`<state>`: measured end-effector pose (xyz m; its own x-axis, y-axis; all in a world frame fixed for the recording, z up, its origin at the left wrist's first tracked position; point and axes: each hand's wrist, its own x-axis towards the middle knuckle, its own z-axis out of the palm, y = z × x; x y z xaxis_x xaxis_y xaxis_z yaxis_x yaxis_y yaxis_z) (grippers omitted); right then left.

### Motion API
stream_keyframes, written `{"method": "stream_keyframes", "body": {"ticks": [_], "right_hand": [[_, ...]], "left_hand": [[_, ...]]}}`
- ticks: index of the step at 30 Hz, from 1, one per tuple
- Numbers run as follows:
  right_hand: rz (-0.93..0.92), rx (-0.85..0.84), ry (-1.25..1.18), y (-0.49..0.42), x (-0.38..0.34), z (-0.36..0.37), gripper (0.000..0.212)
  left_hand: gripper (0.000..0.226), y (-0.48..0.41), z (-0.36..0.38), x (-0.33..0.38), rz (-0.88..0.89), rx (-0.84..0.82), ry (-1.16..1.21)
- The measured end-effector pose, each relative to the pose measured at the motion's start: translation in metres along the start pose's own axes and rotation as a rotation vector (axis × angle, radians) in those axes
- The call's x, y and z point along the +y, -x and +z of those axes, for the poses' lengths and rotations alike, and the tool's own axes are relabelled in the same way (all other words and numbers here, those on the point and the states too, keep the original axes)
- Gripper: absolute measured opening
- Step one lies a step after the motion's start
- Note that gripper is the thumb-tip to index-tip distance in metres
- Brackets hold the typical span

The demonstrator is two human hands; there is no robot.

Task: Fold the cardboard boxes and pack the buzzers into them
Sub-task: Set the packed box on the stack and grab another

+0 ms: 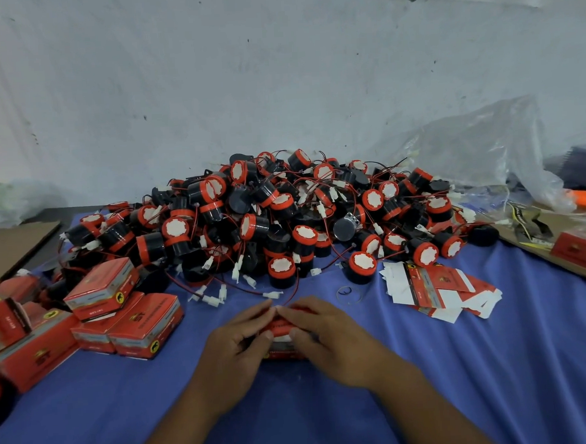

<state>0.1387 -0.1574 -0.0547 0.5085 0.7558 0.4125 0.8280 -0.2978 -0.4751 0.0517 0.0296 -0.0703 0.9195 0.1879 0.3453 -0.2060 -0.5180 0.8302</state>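
We look down on a blue cloth [462, 365] spread before a scuffed white wall [209, 73]. At its centre we find the left hand [236, 340] and the right hand [328, 332], both curled round one small red box [281, 326] that rests on the cloth, their fingertips meeting over its far edge. At twelve o'clock from the hands lies the heap of buzzers [277, 216], black and red with trailing wires. At nine o'clock the closed boxes [120, 312] sit stacked. At two o'clock the flat box blanks [434, 292] lie fanned out, with a clear plastic bag [484, 150] beyond them.
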Motion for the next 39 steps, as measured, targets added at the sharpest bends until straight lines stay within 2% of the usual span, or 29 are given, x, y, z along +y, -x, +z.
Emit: {"method": "stream_keyframes", "body": {"ticks": [4,8,10,13,15,16,19,22,25,27,30,32,34,36,39], "right_hand": [[-0.023,-0.047,0.114,0.001,0.0,0.004,0.049],[-0.028,-0.039,0.036,-0.001,-0.001,0.006,0.05],[-0.031,-0.077,0.034,-0.002,-0.003,0.009,0.061],[-0.04,-0.167,0.187,-0.001,-0.003,0.017,0.08],[-0.055,-0.132,0.21,0.0,-0.001,0.023,0.074],[-0.059,-0.085,0.148,0.001,0.0,0.025,0.068],[0.097,0.045,-0.142,0.001,0.004,0.021,0.054],[0.229,0.11,-0.287,0.002,0.011,0.012,0.044],[0.22,0.182,-0.212,0.001,0.016,0.004,0.039],[0.29,0.258,-0.051,0.002,0.023,-0.007,0.039],[0.47,0.398,0.227,0.009,0.043,-0.034,0.047],[0.65,0.414,0.41,0.02,0.059,-0.05,0.06],[0.806,0.354,0.519,0.033,0.077,-0.064,0.066],[0.926,0.27,0.514,0.042,0.091,-0.072,0.062],[0.946,0.271,0.51,0.045,0.096,-0.076,0.03]], "left_hand": [[0.04,0.0,0.001,0.003,0.005,0.027,-0.037],[0.043,0.002,0.004,0.009,0.076,0.03,-0.105],[0.044,0.002,0.005,0.008,0.099,0.038,-0.131],[0.046,0.0,0.003,0.004,0.064,0.03,-0.136],[0.047,0.0,0.003,0.004,0.055,0.0,-0.14],[0.048,0.0,0.003,0.004,0.058,-0.01,-0.145],[0.051,0.0,0.0,-0.001,0.072,-0.043,-0.189],[0.057,-0.001,-0.002,-0.007,0.046,-0.058,-0.267],[0.059,-0.001,-0.001,-0.008,-0.017,-0.035,-0.318],[0.053,-0.001,-0.003,-0.002,0.013,0.078,-0.383],[0.044,-0.007,-0.029,0.002,0.202,0.533,-0.576],[0.044,-0.011,-0.062,-0.01,0.235,0.816,-0.64],[0.049,-0.013,-0.094,-0.027,0.048,0.951,-0.565],[0.058,-0.01,-0.117,-0.047,-0.185,0.956,-0.452],[0.077,0.0,-0.137,-0.062,-0.383,0.904,-0.522]]}}
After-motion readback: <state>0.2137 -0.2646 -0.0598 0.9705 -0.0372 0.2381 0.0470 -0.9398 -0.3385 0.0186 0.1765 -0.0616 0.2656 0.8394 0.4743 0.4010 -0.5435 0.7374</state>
